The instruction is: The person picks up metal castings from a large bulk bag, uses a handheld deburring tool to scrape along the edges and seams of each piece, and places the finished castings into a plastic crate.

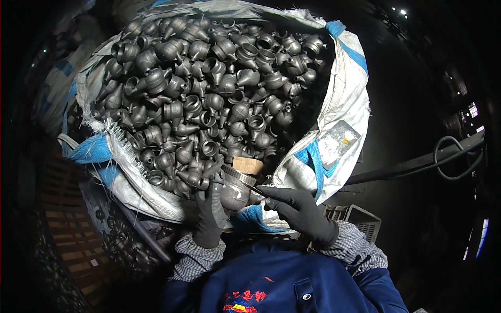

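Observation:
My left hand [210, 211], in a dark grey glove, grips the side of a large dark grey metal casting [235, 195], round-bodied with a ribbed collar. My right hand [302, 208], gloved alike, is closed around a thin dark tool [254, 188] whose kind I cannot make out. Its tip reaches the casting near the ribbed collar. Just beyond the collar sits a pale wooden block [247, 165]; whether it touches the casting is unclear. Many smaller bulb-shaped metal castings [209, 99] with open collars and narrow necks lie heaped beyond my hands.
The heap fills a white woven bulk bag [349, 88] with blue straps, its near edge at my hands. Left stand an orange-brown slatted crate [68, 221] and more small dark parts [128, 242]. A grey plastic crate [360, 219] and a dark bar with a looped cable [438, 156] are right.

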Demonstrator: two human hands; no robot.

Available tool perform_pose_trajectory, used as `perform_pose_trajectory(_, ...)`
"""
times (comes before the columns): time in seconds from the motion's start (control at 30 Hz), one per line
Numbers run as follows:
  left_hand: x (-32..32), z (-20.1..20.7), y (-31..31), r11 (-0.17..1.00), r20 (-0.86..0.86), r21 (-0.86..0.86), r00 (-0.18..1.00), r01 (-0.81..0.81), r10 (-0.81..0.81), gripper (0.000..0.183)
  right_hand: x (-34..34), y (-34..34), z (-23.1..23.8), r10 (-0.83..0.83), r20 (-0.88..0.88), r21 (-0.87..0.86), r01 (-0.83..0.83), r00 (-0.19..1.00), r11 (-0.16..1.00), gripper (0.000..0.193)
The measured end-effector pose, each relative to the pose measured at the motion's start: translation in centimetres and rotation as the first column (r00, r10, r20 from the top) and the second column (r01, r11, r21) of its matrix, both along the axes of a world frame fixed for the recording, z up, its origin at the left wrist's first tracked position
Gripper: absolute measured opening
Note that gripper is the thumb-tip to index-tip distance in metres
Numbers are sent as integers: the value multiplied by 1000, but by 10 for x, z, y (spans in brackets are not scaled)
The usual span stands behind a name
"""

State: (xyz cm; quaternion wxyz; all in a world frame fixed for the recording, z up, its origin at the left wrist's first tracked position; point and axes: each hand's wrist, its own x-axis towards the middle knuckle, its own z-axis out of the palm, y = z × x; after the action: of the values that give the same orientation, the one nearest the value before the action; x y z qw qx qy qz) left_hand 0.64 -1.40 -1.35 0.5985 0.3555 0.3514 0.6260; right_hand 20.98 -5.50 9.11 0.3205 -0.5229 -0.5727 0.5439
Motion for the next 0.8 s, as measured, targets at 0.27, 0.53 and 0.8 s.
perform_pose_trajectory(0.27, 0, -19, -9, 971, 72, -240, 997, -24, 43, 51, -5, -9, -15, -8, 257, 345, -84, 966, 935, 49)
perform_pose_trajectory(0.53, -1, -10, -7, 992, -47, -116, 998, -38, 32, 52, -1, -14, -12, -22, 592, 380, -255, 806, 889, 57)
perform_pose_trajectory(0.8, 2, 0, -7, 982, 45, -187, 998, -22, 31, 48, 5, -17, -5, 5, 760, 331, -393, 650, 858, 58)
